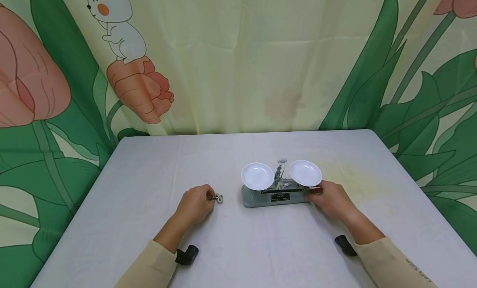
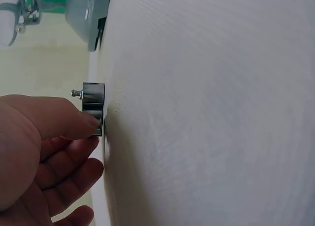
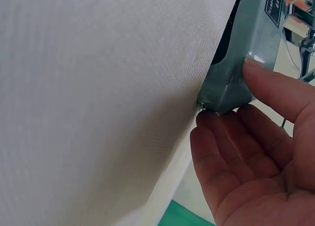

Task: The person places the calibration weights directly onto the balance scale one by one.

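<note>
Left hand: pinching silver cylindrical metal weight beside knobbed weight | Right hand: gripping right end, grey-green white-panned balance

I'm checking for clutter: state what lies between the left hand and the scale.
In the head view, metal weights at the left hand, then bare white cloth up to the scale.
</note>
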Demonstrator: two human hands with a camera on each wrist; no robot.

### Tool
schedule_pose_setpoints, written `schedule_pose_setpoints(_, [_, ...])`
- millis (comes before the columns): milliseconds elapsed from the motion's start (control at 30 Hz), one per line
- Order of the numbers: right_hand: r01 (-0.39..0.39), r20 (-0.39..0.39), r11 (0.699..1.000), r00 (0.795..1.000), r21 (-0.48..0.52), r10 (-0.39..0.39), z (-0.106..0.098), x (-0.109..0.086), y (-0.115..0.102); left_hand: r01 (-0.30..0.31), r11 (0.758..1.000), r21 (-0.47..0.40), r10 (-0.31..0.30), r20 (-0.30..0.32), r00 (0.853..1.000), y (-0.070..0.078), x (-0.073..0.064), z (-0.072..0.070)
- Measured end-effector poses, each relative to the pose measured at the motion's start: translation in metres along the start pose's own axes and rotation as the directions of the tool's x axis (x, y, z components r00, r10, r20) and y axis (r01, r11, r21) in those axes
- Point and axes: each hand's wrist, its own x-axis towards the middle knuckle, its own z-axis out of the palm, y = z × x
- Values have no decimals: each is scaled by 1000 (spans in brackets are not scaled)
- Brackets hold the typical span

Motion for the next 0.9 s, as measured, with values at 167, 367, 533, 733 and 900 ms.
schedule_pose_setpoints(167, [-12,0,1000,1000,2,12,2,0,0,2,1000,-22,-3,-5,1000,1,-2,-3])
schedule_pose_setpoints(367, [-11,-5,1000,1000,3,11,3,0,-1,-1,998,-70,1,-6,1000,5,-2,-14])
schedule_pose_setpoints(533, [-14,-2,1000,1000,4,14,1,0,-1,-12,996,-83,11,-13,1000,9,-1,-21])
schedule_pose_setpoints(733, [-17,0,1000,1000,5,17,1,0,-2,-36,993,-112,35,-9,999,15,-2,-27])
schedule_pose_setpoints(900, [-31,0,1000,1000,6,31,3,0,-2,-63,987,-150,62,-13,998,21,-1,-32])
